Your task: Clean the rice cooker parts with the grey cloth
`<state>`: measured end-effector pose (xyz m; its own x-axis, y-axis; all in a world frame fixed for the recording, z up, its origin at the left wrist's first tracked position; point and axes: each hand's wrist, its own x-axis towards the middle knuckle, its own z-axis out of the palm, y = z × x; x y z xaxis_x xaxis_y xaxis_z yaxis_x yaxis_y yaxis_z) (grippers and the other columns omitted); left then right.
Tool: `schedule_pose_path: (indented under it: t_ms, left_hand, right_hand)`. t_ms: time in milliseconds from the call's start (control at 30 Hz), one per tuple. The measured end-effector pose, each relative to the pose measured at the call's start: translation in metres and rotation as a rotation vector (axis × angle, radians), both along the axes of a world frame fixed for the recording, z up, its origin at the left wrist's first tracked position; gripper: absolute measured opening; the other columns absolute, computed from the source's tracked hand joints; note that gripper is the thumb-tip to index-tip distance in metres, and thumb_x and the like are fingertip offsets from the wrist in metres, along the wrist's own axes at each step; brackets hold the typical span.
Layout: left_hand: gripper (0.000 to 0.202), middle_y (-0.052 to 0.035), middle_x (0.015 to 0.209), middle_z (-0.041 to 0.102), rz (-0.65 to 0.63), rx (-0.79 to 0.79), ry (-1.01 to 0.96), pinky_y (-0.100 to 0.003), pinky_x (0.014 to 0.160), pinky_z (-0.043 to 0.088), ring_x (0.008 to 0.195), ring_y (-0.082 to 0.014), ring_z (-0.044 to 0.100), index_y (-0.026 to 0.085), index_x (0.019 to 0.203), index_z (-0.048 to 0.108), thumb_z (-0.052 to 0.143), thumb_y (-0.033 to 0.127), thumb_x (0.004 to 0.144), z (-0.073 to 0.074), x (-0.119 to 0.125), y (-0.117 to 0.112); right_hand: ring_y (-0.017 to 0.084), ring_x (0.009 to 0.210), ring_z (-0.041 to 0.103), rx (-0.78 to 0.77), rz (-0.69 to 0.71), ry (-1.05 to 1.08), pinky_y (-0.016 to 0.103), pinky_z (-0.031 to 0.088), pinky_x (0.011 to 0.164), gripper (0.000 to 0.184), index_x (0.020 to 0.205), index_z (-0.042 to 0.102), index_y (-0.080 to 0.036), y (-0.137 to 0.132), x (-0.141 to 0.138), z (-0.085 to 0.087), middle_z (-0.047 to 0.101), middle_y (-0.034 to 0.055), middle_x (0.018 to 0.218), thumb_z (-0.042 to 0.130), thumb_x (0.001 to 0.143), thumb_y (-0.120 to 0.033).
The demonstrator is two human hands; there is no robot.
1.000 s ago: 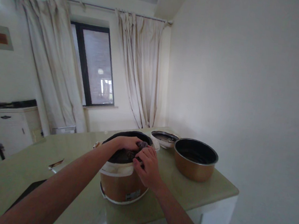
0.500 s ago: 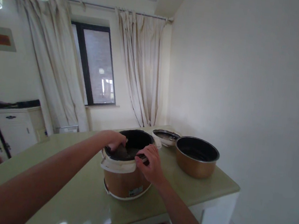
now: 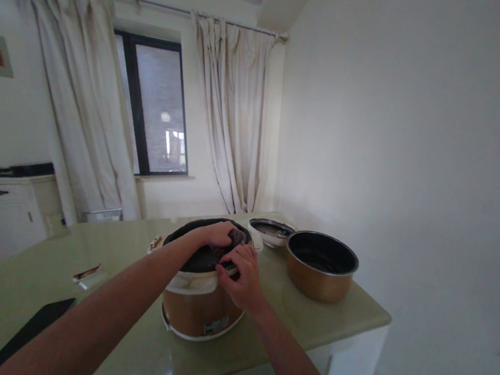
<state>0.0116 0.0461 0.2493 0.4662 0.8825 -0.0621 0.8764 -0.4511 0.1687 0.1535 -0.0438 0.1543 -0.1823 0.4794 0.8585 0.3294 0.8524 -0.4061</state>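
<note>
A rice cooker body (image 3: 200, 311), gold-brown with a cream collar and a dark interior, stands lidless on the table. My left hand (image 3: 220, 232) reaches over its mouth, its fingers closed on a dark, crumpled cloth (image 3: 237, 238) at the inner right side. My right hand (image 3: 244, 274) grips the cooker's near right rim, thumb on the outside and fingers over the edge. My left forearm covers part of the opening, and the cooker's inside is only partly visible.
Right of the cooker sits a gold inner pot (image 3: 319, 280) with a dark inside. Behind it lies a round lid (image 3: 269, 232), underside up. A black flat object (image 3: 32, 331) and a small packet (image 3: 89, 276) lie on the pale green table (image 3: 134, 331). The right wall stands close.
My left hand has moved with the cloth from the cooker's left side to its right, near my right hand. The view has shifted slightly, showing the black flat object and packet.
</note>
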Motion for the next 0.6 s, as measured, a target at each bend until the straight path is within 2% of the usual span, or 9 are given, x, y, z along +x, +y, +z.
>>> schedule_pose_path:
  t_ms: [133,233,333,400,500,600]
  left_hand:
    - [0.027,-0.0016,0.089,0.074,-0.091,-0.209,-0.065,-0.025,0.072,0.056,0.079,-0.0164,0.067,0.016,0.095,0.072,0.056,0.017,0.074,-0.001,-0.021,-0.018]
    - [0.02,0.001,0.076,0.07,-0.021,-0.42,-0.078,-0.024,0.06,0.053,0.067,-0.0157,0.063,0.019,0.088,0.07,0.062,0.023,0.07,0.003,-0.046,-0.033]
    - [0.029,0.0029,0.072,0.068,0.042,-0.597,-0.057,-0.024,0.056,0.05,0.064,-0.017,0.063,0.021,0.091,0.07,0.063,0.018,0.063,0.011,-0.073,-0.046]
    - [0.035,0.0024,0.076,0.071,-0.017,-0.552,-0.008,-0.025,0.061,0.051,0.072,-0.0186,0.065,0.021,0.093,0.071,0.061,0.012,0.06,0.018,-0.086,-0.052]
    - [0.036,-0.0009,0.085,0.075,-0.125,-0.371,0.151,-0.027,0.071,0.054,0.083,-0.0214,0.068,0.019,0.087,0.073,0.058,0.005,0.057,0.03,-0.093,-0.053]
    - [0.037,-0.0057,0.093,0.078,-0.111,-0.214,0.286,-0.033,0.085,0.056,0.092,-0.0258,0.071,0.019,0.087,0.077,0.06,0.003,0.058,0.037,-0.091,-0.046]
  right_hand:
    - [0.023,0.096,0.062,0.008,0.038,0.027,0.043,0.041,0.099,0.01,0.09,0.065,-0.026,0.0,0.003,0.0,0.069,0.0016,0.09,0.069,0.093,-0.034]
    - [0.023,0.095,0.063,0.006,0.102,0.058,0.043,0.042,0.099,0.014,0.092,0.066,-0.026,0.001,0.006,0.001,0.071,0.0018,0.091,0.07,0.094,-0.039]
    - [0.023,0.093,0.063,0.005,0.122,0.065,0.043,0.042,0.098,0.015,0.091,0.066,-0.026,0.002,0.008,0.001,0.071,0.0012,0.088,0.071,0.093,-0.04]
    - [0.022,0.092,0.064,0.007,0.105,0.06,0.043,0.044,0.097,0.014,0.091,0.066,-0.025,0.002,0.008,0.002,0.071,0.0008,0.088,0.072,0.092,-0.038]
    - [0.021,0.092,0.063,0.019,0.066,0.047,0.042,0.045,0.097,0.011,0.089,0.066,-0.025,0.001,0.007,0.001,0.07,0.0004,0.087,0.073,0.09,-0.034]
    - [0.022,0.091,0.063,0.018,0.054,0.047,0.043,0.045,0.097,0.01,0.089,0.064,-0.025,0.0,0.006,0.0,0.069,0.0009,0.086,0.07,0.091,-0.033]
